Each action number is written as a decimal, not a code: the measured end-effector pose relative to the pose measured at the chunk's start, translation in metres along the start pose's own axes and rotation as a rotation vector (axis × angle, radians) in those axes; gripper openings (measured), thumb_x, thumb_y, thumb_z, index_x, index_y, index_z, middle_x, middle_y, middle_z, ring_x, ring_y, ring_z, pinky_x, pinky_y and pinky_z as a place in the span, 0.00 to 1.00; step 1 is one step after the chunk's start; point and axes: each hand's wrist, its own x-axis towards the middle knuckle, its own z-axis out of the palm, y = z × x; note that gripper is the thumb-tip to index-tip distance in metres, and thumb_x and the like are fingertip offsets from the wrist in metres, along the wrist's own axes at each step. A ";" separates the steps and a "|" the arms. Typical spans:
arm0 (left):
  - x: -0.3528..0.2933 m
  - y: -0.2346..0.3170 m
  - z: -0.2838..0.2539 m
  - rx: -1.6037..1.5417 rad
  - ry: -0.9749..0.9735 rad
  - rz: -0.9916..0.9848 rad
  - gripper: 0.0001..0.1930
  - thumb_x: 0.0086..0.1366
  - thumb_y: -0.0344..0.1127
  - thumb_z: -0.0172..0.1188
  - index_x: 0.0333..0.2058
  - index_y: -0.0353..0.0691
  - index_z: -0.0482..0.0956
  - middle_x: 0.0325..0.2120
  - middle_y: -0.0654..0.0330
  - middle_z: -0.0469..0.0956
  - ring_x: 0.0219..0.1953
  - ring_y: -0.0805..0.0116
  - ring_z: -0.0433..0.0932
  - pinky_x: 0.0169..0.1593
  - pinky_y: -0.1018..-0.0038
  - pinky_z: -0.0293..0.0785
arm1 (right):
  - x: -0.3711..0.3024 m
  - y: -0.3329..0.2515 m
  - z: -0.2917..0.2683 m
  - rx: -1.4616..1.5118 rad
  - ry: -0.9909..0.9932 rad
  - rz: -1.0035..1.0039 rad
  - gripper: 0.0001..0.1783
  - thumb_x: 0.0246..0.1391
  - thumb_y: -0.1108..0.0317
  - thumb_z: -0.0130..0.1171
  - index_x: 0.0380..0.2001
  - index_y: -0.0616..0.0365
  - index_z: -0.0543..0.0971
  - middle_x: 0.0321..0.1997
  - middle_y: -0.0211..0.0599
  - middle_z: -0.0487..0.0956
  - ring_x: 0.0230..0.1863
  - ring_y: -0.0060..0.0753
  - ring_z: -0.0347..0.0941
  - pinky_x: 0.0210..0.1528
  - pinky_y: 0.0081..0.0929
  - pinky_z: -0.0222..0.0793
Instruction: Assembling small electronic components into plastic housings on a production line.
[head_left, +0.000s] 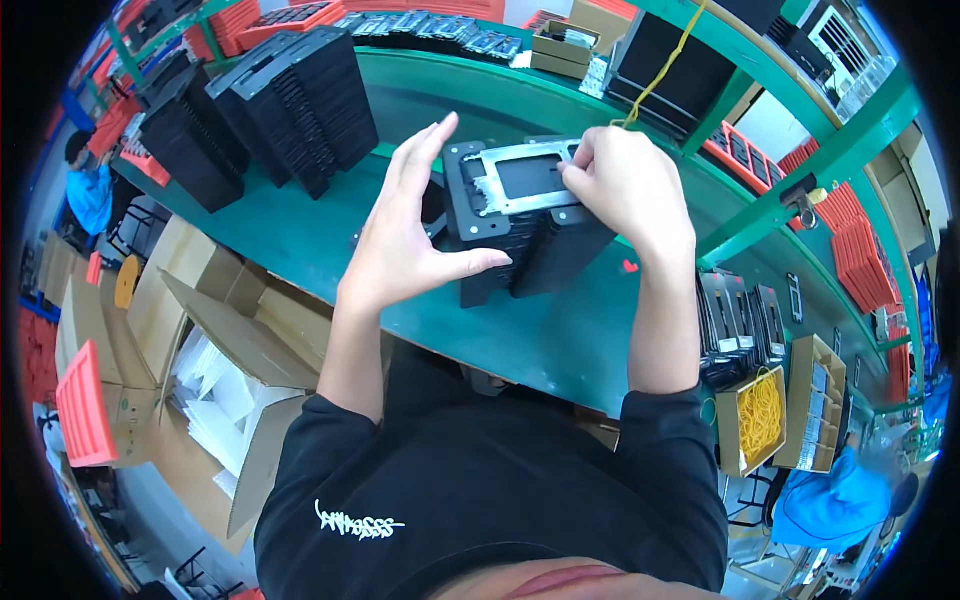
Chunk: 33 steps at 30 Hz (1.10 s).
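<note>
A stack of black rectangular trays [560, 255] stands on the green bench in front of me. On its top tray lies a silver metal frame [520, 205] with a rectangular opening. My right hand [632, 185] is closed, thumb and curled fingers gripping the frame's right end; that end is partly hidden under them. My left hand [405, 225] is open at the stack's left side, fingers stretched up and thumb reaching toward the near side of the trays. Whether the thumb touches them I cannot tell.
Tall stacks of black trays [300, 100] stand at the far left. A yellow cord [665, 70] hangs near my right hand. Open cardboard boxes, one holding white sheets [215, 400], sit lower left. At right are a box of yellow bands [760, 420] and a green post [760, 225]. Two people in blue work nearby.
</note>
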 end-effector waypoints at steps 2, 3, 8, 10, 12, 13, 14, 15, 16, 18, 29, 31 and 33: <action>-0.001 0.006 -0.002 0.056 -0.009 0.003 0.59 0.40 0.60 0.82 0.69 0.40 0.67 0.70 0.42 0.62 0.71 0.40 0.64 0.71 0.51 0.60 | -0.009 -0.005 -0.002 -0.002 0.029 -0.019 0.16 0.56 0.59 0.65 0.27 0.63 0.86 0.22 0.50 0.82 0.29 0.51 0.81 0.38 0.44 0.77; -0.002 0.009 -0.004 0.124 -0.017 0.034 0.54 0.40 0.58 0.82 0.65 0.41 0.72 0.69 0.42 0.64 0.70 0.40 0.64 0.71 0.50 0.61 | -0.012 -0.007 -0.003 -0.012 0.019 -0.038 0.16 0.57 0.59 0.64 0.27 0.63 0.86 0.23 0.49 0.82 0.29 0.51 0.81 0.38 0.44 0.77; 0.003 0.016 0.005 0.385 -0.028 0.149 0.38 0.41 0.57 0.82 0.49 0.41 0.83 0.66 0.43 0.68 0.69 0.37 0.65 0.69 0.48 0.62 | -0.027 -0.011 -0.002 -0.097 0.061 -0.149 0.16 0.61 0.61 0.61 0.27 0.62 0.86 0.25 0.48 0.81 0.34 0.50 0.80 0.40 0.43 0.76; 0.009 0.019 0.008 0.438 -0.034 0.185 0.35 0.41 0.57 0.82 0.45 0.41 0.85 0.65 0.43 0.69 0.69 0.37 0.65 0.69 0.48 0.62 | -0.027 -0.011 -0.001 -0.136 0.091 -0.170 0.17 0.62 0.61 0.60 0.27 0.62 0.86 0.26 0.48 0.81 0.35 0.50 0.80 0.40 0.43 0.75; 0.020 0.021 0.011 0.498 -0.032 0.207 0.31 0.45 0.60 0.80 0.39 0.40 0.83 0.63 0.44 0.71 0.67 0.34 0.65 0.68 0.44 0.61 | -0.022 0.007 -0.002 -0.008 0.025 -0.207 0.14 0.62 0.62 0.61 0.30 0.62 0.87 0.29 0.47 0.81 0.38 0.50 0.79 0.42 0.44 0.74; 0.016 0.028 0.008 0.544 -0.029 0.207 0.30 0.47 0.61 0.78 0.35 0.40 0.83 0.61 0.45 0.72 0.66 0.33 0.66 0.68 0.42 0.61 | -0.027 0.013 -0.007 0.073 -0.008 -0.237 0.13 0.62 0.63 0.61 0.31 0.61 0.87 0.30 0.47 0.81 0.39 0.49 0.78 0.43 0.44 0.74; 0.014 0.025 0.011 0.500 -0.058 0.238 0.30 0.47 0.61 0.78 0.35 0.40 0.83 0.61 0.45 0.72 0.66 0.33 0.66 0.68 0.42 0.61 | -0.037 0.027 -0.007 0.050 -0.008 -0.181 0.13 0.62 0.63 0.61 0.31 0.61 0.87 0.30 0.47 0.81 0.39 0.49 0.78 0.43 0.44 0.74; 0.007 0.022 0.011 0.267 -0.044 0.248 0.29 0.49 0.62 0.77 0.32 0.40 0.83 0.60 0.43 0.74 0.66 0.33 0.67 0.68 0.43 0.62 | -0.051 0.044 -0.002 0.191 0.066 -0.180 0.12 0.62 0.64 0.61 0.33 0.62 0.87 0.32 0.46 0.82 0.40 0.50 0.78 0.45 0.44 0.74; 0.001 0.027 0.011 0.046 -0.033 0.259 0.28 0.52 0.62 0.75 0.29 0.39 0.83 0.58 0.42 0.75 0.65 0.33 0.69 0.68 0.43 0.63 | -0.064 0.060 0.001 0.332 0.163 -0.190 0.11 0.62 0.66 0.62 0.36 0.62 0.87 0.33 0.46 0.82 0.40 0.50 0.79 0.46 0.44 0.73; -0.056 0.042 0.015 -0.756 0.060 0.187 0.27 0.56 0.61 0.71 0.29 0.37 0.86 0.54 0.38 0.77 0.61 0.35 0.74 0.67 0.43 0.64 | -0.089 0.086 0.018 0.435 0.301 -0.075 0.10 0.60 0.69 0.63 0.42 0.61 0.86 0.39 0.46 0.84 0.44 0.50 0.79 0.51 0.44 0.73; -0.135 -0.011 0.058 -0.952 -0.701 -0.444 0.26 0.68 0.51 0.64 0.50 0.29 0.82 0.53 0.45 0.78 0.56 0.51 0.80 0.63 0.57 0.73 | -0.263 0.168 0.051 -0.266 0.256 0.617 0.17 0.57 0.72 0.65 0.49 0.60 0.84 0.48 0.46 0.85 0.54 0.49 0.79 0.61 0.42 0.70; -0.130 -0.011 0.079 -0.990 -0.871 -0.404 0.31 0.69 0.49 0.64 0.61 0.30 0.74 0.59 0.46 0.74 0.58 0.53 0.78 0.64 0.58 0.72 | -0.260 0.164 0.049 -0.288 0.406 0.583 0.15 0.56 0.74 0.65 0.48 0.61 0.84 0.47 0.46 0.86 0.53 0.46 0.81 0.60 0.40 0.72; -0.115 0.011 0.096 -0.962 -0.849 -0.408 0.35 0.69 0.47 0.63 0.66 0.31 0.65 0.64 0.46 0.69 0.61 0.52 0.75 0.65 0.58 0.72 | -0.251 0.138 0.052 -0.117 0.558 0.507 0.14 0.56 0.76 0.64 0.46 0.61 0.85 0.46 0.46 0.86 0.51 0.45 0.83 0.58 0.38 0.74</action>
